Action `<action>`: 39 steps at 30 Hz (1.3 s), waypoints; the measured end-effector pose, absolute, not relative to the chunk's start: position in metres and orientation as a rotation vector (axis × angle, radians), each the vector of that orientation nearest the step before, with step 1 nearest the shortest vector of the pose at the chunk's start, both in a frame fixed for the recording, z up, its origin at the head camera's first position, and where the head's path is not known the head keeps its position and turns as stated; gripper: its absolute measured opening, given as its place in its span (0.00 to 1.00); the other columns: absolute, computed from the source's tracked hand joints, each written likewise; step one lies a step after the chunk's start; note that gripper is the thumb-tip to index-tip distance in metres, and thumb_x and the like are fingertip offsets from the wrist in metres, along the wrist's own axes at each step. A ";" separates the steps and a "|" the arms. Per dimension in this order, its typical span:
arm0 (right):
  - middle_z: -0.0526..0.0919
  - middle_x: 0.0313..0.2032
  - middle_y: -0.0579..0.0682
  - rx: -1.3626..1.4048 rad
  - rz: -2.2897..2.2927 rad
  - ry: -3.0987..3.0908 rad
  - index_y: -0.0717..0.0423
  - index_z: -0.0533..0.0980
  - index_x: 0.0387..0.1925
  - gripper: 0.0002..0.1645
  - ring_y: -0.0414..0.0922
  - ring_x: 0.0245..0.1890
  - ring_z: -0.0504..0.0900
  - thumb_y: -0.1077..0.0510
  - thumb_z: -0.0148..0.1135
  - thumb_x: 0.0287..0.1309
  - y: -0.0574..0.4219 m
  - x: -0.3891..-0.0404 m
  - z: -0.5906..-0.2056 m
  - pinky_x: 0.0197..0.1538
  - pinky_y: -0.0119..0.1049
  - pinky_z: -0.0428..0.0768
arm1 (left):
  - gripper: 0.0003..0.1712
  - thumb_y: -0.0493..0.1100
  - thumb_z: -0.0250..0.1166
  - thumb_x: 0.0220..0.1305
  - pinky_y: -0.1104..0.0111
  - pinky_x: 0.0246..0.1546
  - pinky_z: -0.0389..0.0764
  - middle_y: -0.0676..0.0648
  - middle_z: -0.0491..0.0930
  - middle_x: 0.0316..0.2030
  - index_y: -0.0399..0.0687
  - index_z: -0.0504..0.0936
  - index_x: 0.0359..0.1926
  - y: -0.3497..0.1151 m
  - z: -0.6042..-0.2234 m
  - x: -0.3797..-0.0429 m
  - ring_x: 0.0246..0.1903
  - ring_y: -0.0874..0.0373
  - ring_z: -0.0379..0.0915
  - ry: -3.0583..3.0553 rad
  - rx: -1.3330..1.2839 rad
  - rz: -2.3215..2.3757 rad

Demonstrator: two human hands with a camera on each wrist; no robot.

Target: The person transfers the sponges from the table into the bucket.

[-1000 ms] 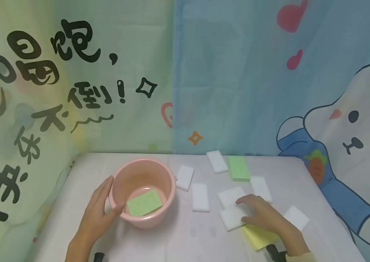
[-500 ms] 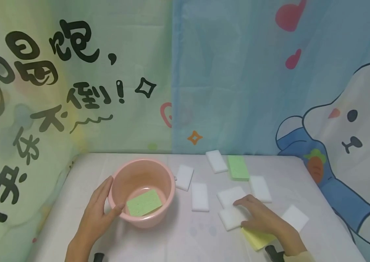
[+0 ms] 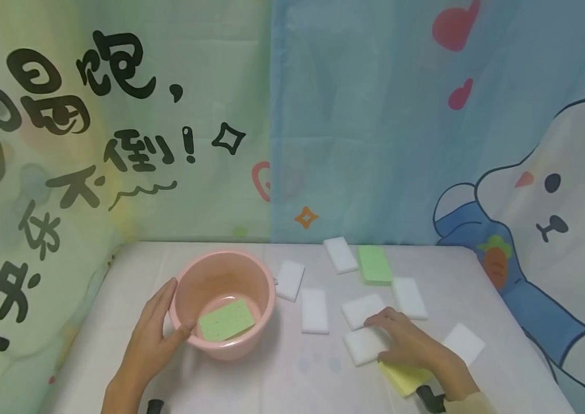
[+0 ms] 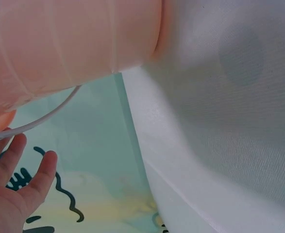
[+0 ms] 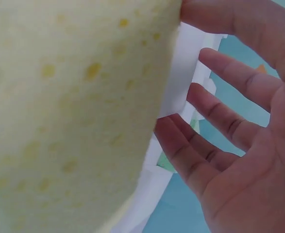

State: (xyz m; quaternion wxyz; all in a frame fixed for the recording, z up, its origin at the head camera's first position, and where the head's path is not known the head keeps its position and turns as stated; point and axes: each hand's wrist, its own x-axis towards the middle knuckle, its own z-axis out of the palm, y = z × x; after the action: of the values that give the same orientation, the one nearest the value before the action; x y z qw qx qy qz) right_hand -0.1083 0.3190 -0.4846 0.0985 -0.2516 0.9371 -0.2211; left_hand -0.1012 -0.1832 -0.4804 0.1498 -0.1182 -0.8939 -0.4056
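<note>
In the head view, my left hand [image 3: 152,339] rests against the left side of the pink bucket [image 3: 251,348], thumb over the near rim. The left wrist view has the fingers [image 4: 47,162] extended beside its pale handle [image 4: 45,116]. Inside lies a green sponge [image 3: 226,319]. My right hand [image 3: 406,345] reaches over a white sponge [image 3: 360,347], index fingertip at its far edge and thumb at the near side. A yellow sponge [image 3: 401,379] lies partly under that hand; in the right wrist view it fills the left side, hiding some fingertips, while the fingers [image 5: 220,119] stay spread.
Several more white sponges lie about, including one at the back [image 3: 340,255] and one next to the bucket [image 3: 315,311]. A second green sponge [image 3: 374,265] is near the rear edge of the white-covered table [image 3: 282,379]. A printed curtain [image 3: 349,144] stands behind.
My right hand has moved slightly to the left over the white sponge. The left hand stays at the bucket, and the whole view has shifted a little.
</note>
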 end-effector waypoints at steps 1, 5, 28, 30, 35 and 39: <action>0.74 0.49 0.52 -0.748 -0.651 2.766 0.59 0.76 0.55 0.35 0.54 0.49 0.73 0.60 0.79 0.42 0.319 -0.109 -0.484 0.53 0.52 0.76 | 0.46 0.48 0.68 0.63 0.33 0.61 0.61 0.42 0.60 0.73 0.49 0.58 0.78 -0.183 -0.480 -0.101 0.71 0.39 0.54 -2.570 -0.339 -1.167; 0.76 0.50 0.51 -0.750 -0.595 2.771 0.59 0.76 0.55 0.35 0.53 0.49 0.74 0.61 0.79 0.41 0.317 -0.110 -0.484 0.53 0.51 0.76 | 0.46 0.49 0.68 0.63 0.32 0.61 0.61 0.42 0.60 0.73 0.50 0.58 0.78 -0.183 -0.481 -0.101 0.71 0.38 0.54 -2.575 -0.344 -1.162; 0.79 0.48 0.45 -0.797 -0.393 2.876 0.52 0.77 0.52 0.33 0.49 0.47 0.76 0.54 0.78 0.39 0.313 -0.112 -0.484 0.52 0.51 0.78 | 0.46 0.50 0.68 0.63 0.34 0.62 0.61 0.40 0.61 0.73 0.50 0.58 0.78 -0.185 -0.482 -0.103 0.70 0.39 0.55 -2.552 -0.366 -1.147; 0.79 0.49 0.45 -0.802 -0.399 2.862 0.52 0.77 0.52 0.33 0.49 0.48 0.76 0.55 0.78 0.40 0.313 -0.112 -0.484 0.53 0.51 0.77 | 0.46 0.50 0.68 0.63 0.34 0.62 0.61 0.40 0.61 0.73 0.50 0.58 0.78 -0.185 -0.482 -0.103 0.70 0.39 0.55 -2.555 -0.363 -1.149; 0.79 0.49 0.45 -0.830 -0.377 2.851 0.52 0.77 0.53 0.34 0.50 0.48 0.76 0.54 0.79 0.40 0.310 -0.113 -0.485 0.52 0.50 0.78 | 0.46 0.50 0.69 0.63 0.35 0.62 0.62 0.41 0.61 0.73 0.49 0.58 0.78 -0.187 -0.482 -0.103 0.70 0.39 0.55 -2.553 -0.361 -1.145; 0.79 0.47 0.44 -0.837 -0.342 2.869 0.51 0.77 0.52 0.34 0.49 0.46 0.76 0.53 0.78 0.39 0.308 -0.113 -0.483 0.50 0.50 0.78 | 0.46 0.50 0.69 0.63 0.34 0.62 0.62 0.41 0.61 0.73 0.50 0.58 0.77 -0.187 -0.483 -0.104 0.70 0.39 0.55 -2.553 -0.367 -1.152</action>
State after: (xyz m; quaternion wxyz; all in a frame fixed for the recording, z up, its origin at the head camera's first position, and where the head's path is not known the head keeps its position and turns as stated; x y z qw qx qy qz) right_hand -0.1133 0.3081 -0.4835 0.0665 -0.2777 0.9516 -0.1135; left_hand -0.1039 -0.1869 -0.4830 0.1575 -0.1282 -0.8925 -0.4028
